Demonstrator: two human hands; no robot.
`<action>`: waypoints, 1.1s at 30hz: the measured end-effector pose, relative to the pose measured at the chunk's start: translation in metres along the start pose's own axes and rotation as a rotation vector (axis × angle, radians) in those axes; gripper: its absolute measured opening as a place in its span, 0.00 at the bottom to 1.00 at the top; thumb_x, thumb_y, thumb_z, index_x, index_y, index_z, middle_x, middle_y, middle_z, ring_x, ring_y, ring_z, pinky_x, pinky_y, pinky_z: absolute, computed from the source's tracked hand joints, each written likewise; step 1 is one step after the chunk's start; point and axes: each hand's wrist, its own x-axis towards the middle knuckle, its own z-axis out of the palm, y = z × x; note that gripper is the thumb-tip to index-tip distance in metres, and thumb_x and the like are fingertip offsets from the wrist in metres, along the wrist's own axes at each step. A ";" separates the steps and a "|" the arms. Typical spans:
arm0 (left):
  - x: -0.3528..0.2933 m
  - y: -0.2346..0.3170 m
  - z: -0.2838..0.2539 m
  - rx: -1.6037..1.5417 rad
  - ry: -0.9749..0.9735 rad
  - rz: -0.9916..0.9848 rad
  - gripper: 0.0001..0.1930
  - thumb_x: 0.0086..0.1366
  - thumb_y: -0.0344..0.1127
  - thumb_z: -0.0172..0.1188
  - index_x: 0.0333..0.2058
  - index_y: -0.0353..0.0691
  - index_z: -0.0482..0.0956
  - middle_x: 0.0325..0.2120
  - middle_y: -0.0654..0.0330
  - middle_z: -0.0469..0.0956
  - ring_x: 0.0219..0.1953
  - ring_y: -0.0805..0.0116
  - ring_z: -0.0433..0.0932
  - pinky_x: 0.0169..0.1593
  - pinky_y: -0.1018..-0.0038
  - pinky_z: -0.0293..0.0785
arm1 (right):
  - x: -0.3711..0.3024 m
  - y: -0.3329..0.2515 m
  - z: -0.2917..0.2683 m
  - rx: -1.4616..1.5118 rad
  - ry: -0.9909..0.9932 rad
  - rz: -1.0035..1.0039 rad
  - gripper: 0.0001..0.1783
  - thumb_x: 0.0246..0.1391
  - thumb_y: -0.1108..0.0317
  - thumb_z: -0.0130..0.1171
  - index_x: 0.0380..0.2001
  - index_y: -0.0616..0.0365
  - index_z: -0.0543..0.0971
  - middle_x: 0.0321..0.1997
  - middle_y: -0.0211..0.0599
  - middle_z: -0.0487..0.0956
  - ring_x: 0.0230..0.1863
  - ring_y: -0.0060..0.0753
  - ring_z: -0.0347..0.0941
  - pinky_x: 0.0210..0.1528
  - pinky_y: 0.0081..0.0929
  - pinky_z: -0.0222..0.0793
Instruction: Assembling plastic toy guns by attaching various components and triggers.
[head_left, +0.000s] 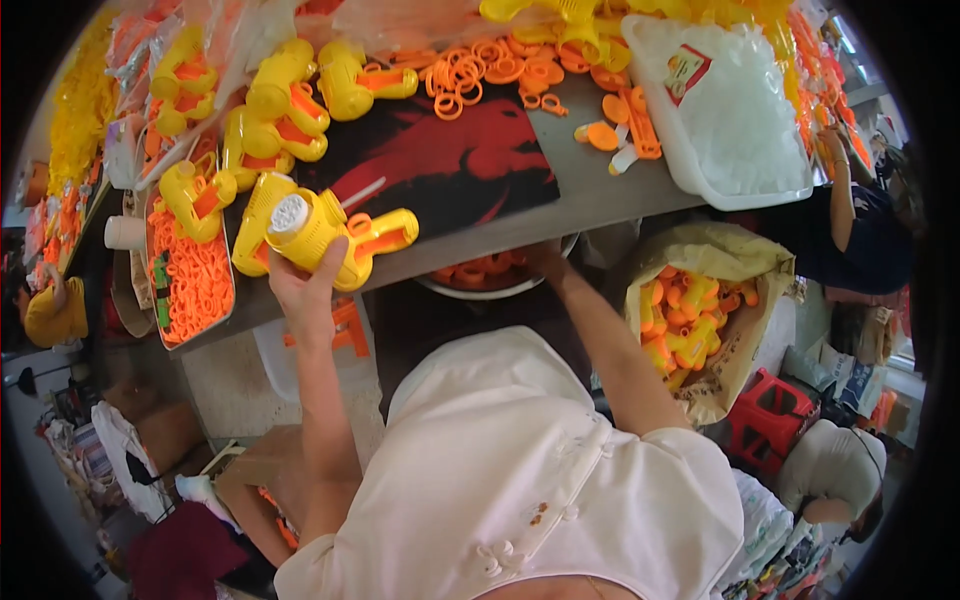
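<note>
Left hand [308,288]: thumb and fingers are clamping a yellow toy body [325,238]; its white perforated end is showing above the fingertips. Right hand [545,260] is hanging at a basin [490,294], under the table [600,198] edge; edge is hiding its fingers, cannot tell their state. Orange rings [195,290] are lying left of the left fingers, a black-and-red mat [500,150] beyond them.

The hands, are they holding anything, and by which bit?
The left hand holds a yellow toy by its rounded body, near the white end. The right hand is mostly hidden at a basin, so I can't tell.
</note>
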 end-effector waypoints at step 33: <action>-0.055 -0.220 0.138 0.914 -0.933 -0.003 0.44 0.47 0.50 0.68 0.61 0.36 0.61 0.58 0.42 0.65 0.63 0.45 0.60 0.65 0.58 0.56 | 0.016 0.005 0.011 0.434 -0.310 0.066 0.37 0.57 0.41 0.51 0.62 0.53 0.65 0.66 0.34 0.66 0.66 0.36 0.60 0.68 0.35 0.50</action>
